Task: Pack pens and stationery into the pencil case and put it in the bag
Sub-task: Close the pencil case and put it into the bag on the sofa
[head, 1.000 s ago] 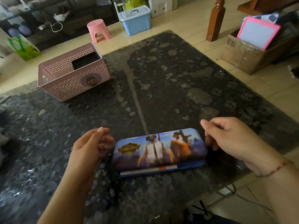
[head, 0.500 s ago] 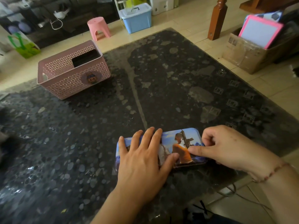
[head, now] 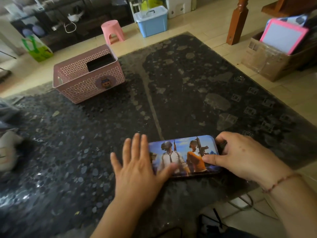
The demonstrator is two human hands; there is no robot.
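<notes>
A blue tin pencil case (head: 181, 152) with printed game figures lies flat and closed near the front edge of the dark speckled table (head: 180, 79). My left hand (head: 137, 170) lies flat with spread fingers over the case's left end, thumb resting on the lid; it is slightly blurred. My right hand (head: 243, 155) grips the right end, thumb on the lid and fingers curled around the far corner. No pens or stationery show outside the case. A grey and white object (head: 8, 148) at the table's left edge is cut off and unclear.
A pink perforated basket (head: 89, 78) stands at the table's far left. On the floor beyond are a pink stool (head: 113, 30), a blue lidded box (head: 151, 21) and a green bag (head: 36, 48). A cardboard box (head: 271, 60) and wooden post (head: 237, 19) stand at the right.
The lid, ajar a second ago with a pen showing, now sits flat. My left hand came down on it, then slid left, uncovering more of the picture. My right hand stayed on the right end.
</notes>
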